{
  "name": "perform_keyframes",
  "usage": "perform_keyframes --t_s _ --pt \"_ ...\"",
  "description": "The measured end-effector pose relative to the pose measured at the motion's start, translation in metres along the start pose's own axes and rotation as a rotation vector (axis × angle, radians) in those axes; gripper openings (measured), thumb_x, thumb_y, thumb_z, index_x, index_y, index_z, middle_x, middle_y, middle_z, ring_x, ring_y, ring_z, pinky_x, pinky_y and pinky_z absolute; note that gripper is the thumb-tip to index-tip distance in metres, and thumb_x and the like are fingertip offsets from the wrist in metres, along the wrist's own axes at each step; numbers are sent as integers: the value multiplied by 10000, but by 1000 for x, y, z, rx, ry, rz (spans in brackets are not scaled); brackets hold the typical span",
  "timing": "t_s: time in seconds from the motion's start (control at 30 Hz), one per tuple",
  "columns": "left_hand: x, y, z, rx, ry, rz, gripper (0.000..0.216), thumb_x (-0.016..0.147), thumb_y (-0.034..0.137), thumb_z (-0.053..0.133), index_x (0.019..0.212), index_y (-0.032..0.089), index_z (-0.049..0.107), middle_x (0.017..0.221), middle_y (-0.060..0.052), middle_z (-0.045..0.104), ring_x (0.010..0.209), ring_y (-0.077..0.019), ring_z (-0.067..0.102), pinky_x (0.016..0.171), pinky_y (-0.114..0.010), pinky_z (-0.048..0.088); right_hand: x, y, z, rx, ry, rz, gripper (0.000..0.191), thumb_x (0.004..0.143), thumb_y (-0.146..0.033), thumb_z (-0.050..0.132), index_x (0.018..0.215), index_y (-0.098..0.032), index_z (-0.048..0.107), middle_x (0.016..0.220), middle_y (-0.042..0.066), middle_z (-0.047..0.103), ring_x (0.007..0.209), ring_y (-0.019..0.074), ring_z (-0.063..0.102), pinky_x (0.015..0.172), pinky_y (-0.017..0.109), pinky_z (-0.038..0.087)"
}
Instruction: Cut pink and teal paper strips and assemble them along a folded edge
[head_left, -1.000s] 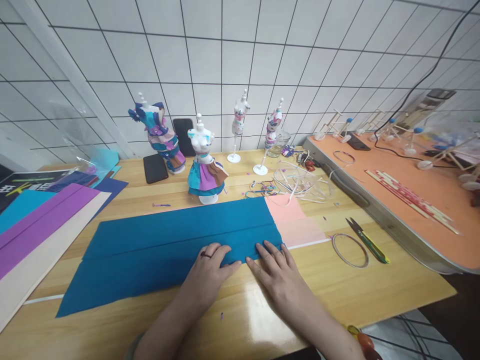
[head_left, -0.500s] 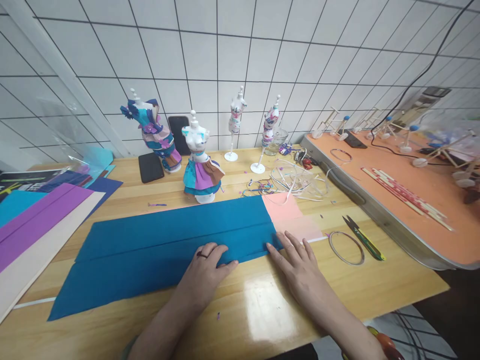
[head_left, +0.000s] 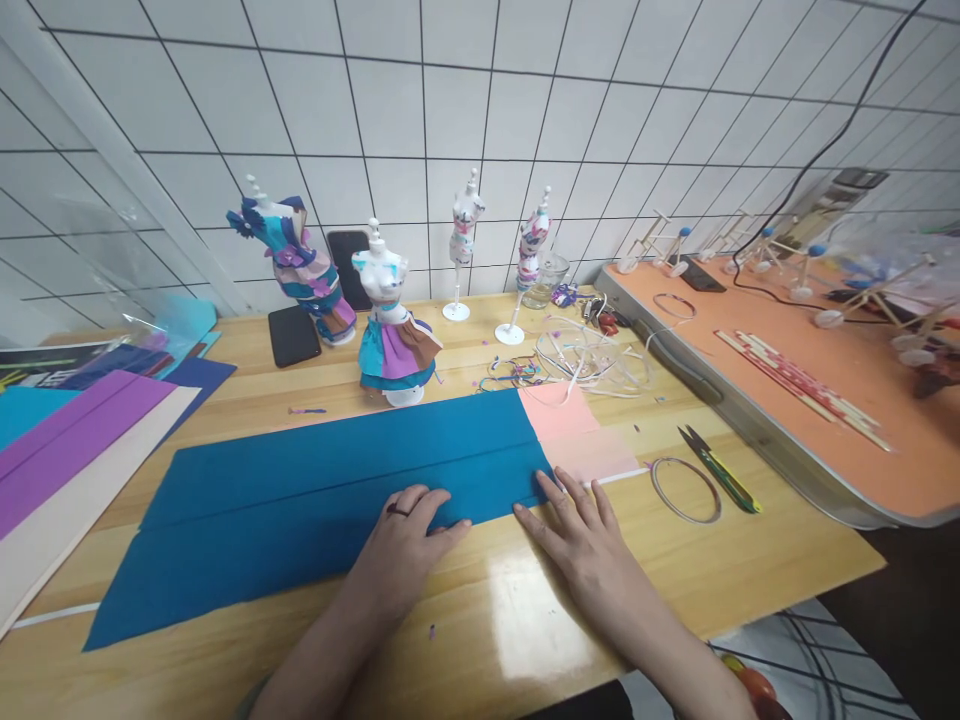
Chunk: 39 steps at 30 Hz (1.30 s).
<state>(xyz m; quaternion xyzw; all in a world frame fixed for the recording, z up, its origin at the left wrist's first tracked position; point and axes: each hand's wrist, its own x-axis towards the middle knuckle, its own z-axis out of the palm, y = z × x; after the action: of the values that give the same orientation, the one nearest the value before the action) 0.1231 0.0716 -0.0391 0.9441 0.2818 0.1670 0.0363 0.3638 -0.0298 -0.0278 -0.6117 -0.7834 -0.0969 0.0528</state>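
A long blue paper sheet point(head_left: 322, 490) with a lengthwise crease lies flat on the wooden table point(head_left: 525, 620). My left hand point(head_left: 409, 545), a ring on one finger, rests flat on the sheet's near edge with fingers stretched out. My right hand point(head_left: 581, 535) lies open on the table, its fingertips touching the sheet's right corner where a pink sheet point(head_left: 581, 435) sticks out from under it.
Several small mannequins stand at the back, one in a blue and purple skirt point(head_left: 390, 335). A black phone point(head_left: 291, 335), tangled strips point(head_left: 592, 355), a wire ring point(head_left: 685, 490) and thread snips point(head_left: 720, 468) lie around. Purple and cream sheets point(head_left: 67, 460) lie left; an orange board point(head_left: 817, 390) right.
My right hand slid right off the blue sheet's edge, then came back a little left to its corner. My left hand stayed in place. The view shifted slightly.
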Motion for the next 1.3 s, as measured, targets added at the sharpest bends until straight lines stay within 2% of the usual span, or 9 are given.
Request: perform_keyframes --t_s 0.5,0.7,0.87,1.03,1.1,1.2,1.3 --pt "1 0 -3 44 2 17 338 905 151 403 1083 338 621 1105 -52 575 977 -216 489 740 -334 455 -23 26 10 -118 46 143 479 815 -68 421 1222 -288 545 1396 121 401 1284 349 308 933 595 320" --pt "0 0 -1 9 27 13 356 909 136 390 1087 342 619 1101 -52 576 971 -217 496 748 -338 447 -26 29 17 -122 50 167 469 814 -64 411 1202 -279 564 1388 103 421 1267 337 345 935 573 338" --pt "0 1 -1 16 12 25 353 909 134 393 1096 337 613 1099 -58 572 977 -226 494 747 -345 446 -17 12 5 -49 75 137 484 826 -20 338 1232 -191 539 1385 140 417 1310 329 281 959 579 330" --pt "0 2 1 -16 15 -8 341 917 151 394 1089 345 616 1104 -41 565 990 -212 480 793 -350 428 -1 -26 -9 157 50 -177 433 907 -99 338 1325 -160 433 1360 123 459 1325 248 285 1026 523 330" --pt "0 3 0 -14 12 -4 335 916 154 399 1084 342 619 1105 -41 564 992 -216 476 793 -354 425 4 -39 -8 192 39 -253 458 904 -84 341 1358 -136 380 1365 123 453 1323 241 293 1031 517 338" --pt "2 4 -4 6 -7 -1 329 910 158 417 1091 347 616 1111 -43 562 998 -231 470 791 -366 425 8 -50 -2 185 31 -241 464 908 -81 341 1370 -116 352 1367 119 450 1313 237 314 1031 509 348" --pt "2 6 -8 22 -39 6 307 906 196 445 1114 358 601 1121 -47 560 1001 -244 471 788 -382 431 9 -53 0 199 60 -152 397 934 -162 369 1324 -117 428 1331 123 492 1285 226 369 1034 483 354"
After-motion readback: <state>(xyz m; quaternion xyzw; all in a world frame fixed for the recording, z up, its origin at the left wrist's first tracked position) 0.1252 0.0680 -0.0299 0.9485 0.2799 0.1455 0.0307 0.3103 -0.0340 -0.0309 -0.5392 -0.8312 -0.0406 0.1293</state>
